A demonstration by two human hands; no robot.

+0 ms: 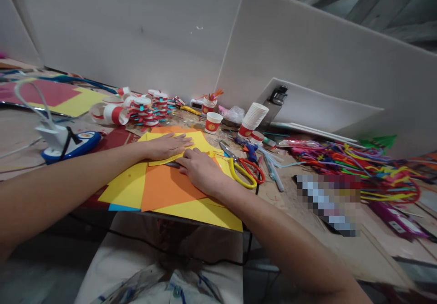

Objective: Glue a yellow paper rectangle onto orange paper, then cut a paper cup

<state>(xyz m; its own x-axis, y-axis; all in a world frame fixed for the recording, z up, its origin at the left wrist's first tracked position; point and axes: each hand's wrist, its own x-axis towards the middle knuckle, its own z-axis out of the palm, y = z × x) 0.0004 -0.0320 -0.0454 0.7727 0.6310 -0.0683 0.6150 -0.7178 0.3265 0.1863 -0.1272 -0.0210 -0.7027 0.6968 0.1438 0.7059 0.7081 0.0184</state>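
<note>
My left hand (169, 145) lies flat with its fingers stretched out, pressing on a yellow sheet of paper (155, 158). My right hand (201, 171) is just to its right, fingers curled around a dark, slim thing (173, 164) at the near edge of that sheet. Most of this dark thing is hidden, so its kind is unclear. Beneath both hands, an orange sheet (167, 188) and more yellow sheets (126, 185) overlap at the table's front edge. To the right of my right hand lie scissors (244, 172) with yellow and red handles.
Paper cups (214, 123) and a cup stack (252, 119) stand behind the sheets. Cut red-and-white cup pieces (143, 113) are piled at back left. A blue power strip (73, 147) is at left. Colourful pipe cleaners (355, 165) and a glue gun (251, 151) lie at right.
</note>
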